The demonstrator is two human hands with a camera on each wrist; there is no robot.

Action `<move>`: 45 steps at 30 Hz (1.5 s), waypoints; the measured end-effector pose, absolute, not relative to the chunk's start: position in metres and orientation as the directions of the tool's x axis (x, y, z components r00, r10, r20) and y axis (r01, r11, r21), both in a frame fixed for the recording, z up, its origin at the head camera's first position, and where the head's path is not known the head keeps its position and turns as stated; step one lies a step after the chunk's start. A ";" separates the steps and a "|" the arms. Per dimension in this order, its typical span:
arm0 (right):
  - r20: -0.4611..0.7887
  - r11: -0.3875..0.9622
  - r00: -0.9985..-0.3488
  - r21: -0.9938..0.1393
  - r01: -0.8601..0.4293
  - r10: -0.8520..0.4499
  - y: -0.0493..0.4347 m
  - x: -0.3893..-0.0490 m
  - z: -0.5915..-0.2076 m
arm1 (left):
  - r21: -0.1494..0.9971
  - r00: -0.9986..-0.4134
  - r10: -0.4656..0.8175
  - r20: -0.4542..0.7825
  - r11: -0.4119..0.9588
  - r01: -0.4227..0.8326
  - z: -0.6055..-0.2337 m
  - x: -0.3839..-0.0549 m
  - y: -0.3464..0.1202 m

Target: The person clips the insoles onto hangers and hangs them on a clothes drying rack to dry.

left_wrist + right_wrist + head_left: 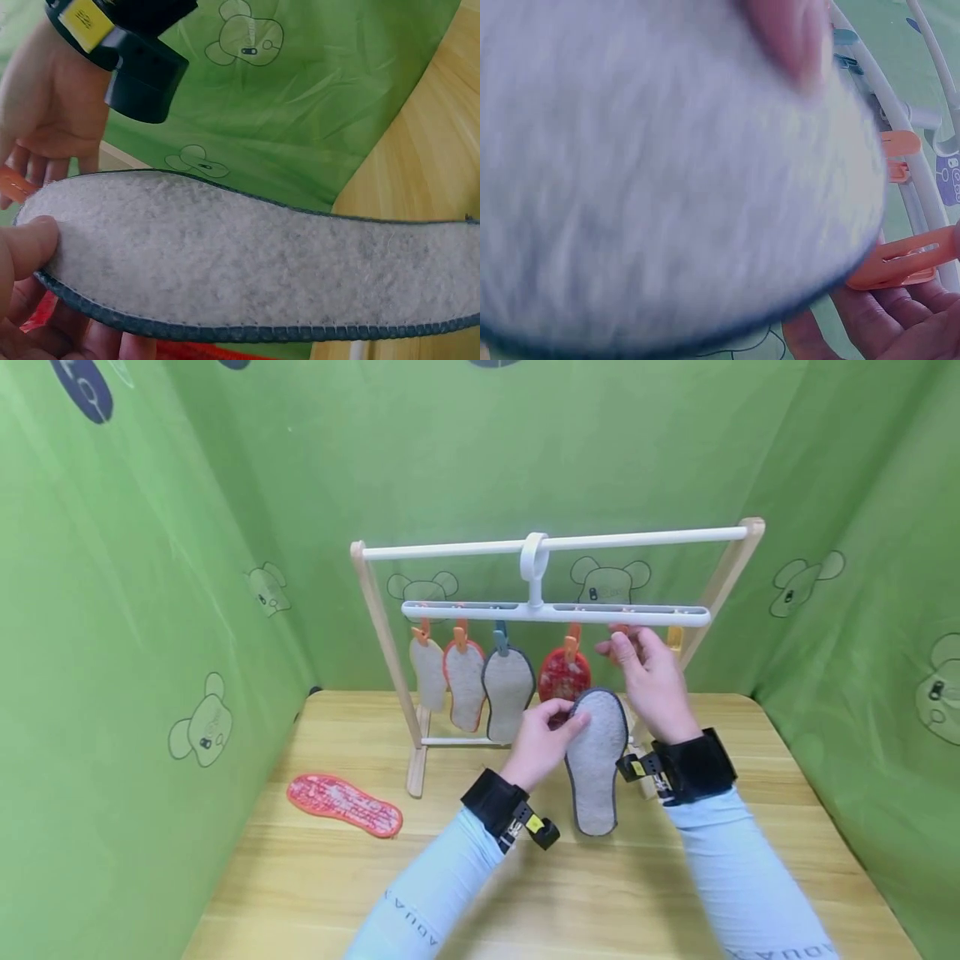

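Note:
My left hand point(538, 742) pinches a grey fuzzy insole point(597, 768) with a dark blue stitched edge, thumb on its face near the upper end. The insole hangs upright below the white clip hanger point(465, 612). Just under the hanger's bar, my right hand point(660, 685) holds an orange clothespin point(904, 259) between thumb and fingers. In the left wrist view, the insole's top end point(67, 202) is close to that clothespin. To the left of it, a red patterned insole point(564, 675) hangs from another orange clothespin point(572, 643), partly hidden by my left hand.
Further left hang a cream insole point(429, 672), an orange-edged insole point(466, 685) and a dark-edged grey insole point(509, 693). A yellow clothespin point(675, 637) is at the hanger's right end. A wooden rack point(390, 652) supports the hanger. A red insole point(345, 804) lies on the table point(300, 893).

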State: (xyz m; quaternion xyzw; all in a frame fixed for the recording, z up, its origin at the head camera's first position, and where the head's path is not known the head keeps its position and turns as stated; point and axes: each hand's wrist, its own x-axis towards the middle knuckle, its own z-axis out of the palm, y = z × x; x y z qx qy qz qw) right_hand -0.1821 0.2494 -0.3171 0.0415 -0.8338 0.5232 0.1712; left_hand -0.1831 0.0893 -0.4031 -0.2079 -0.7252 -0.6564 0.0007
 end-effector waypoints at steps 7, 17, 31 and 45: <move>0.332 0.433 -0.935 -0.866 -0.251 0.123 0.242 -0.181 -0.320 | 0.963 -0.936 0.282 0.213 0.099 0.249 -0.401 -0.192 0.098; 0.318 0.401 -0.924 -0.891 -0.215 0.212 0.236 -0.183 -0.318 | 0.971 -0.953 0.246 0.178 0.114 0.211 -0.394 -0.201 0.104; 0.330 0.380 -0.901 -0.900 -0.212 0.280 0.234 -0.188 -0.320 | 0.968 -0.956 0.231 0.183 0.130 0.216 -0.385 -0.202 0.110; 0.298 0.348 -0.911 -0.918 -0.192 0.284 0.234 -0.188 -0.318 | 0.961 -0.953 0.201 0.227 0.114 0.253 -0.379 -0.202 0.114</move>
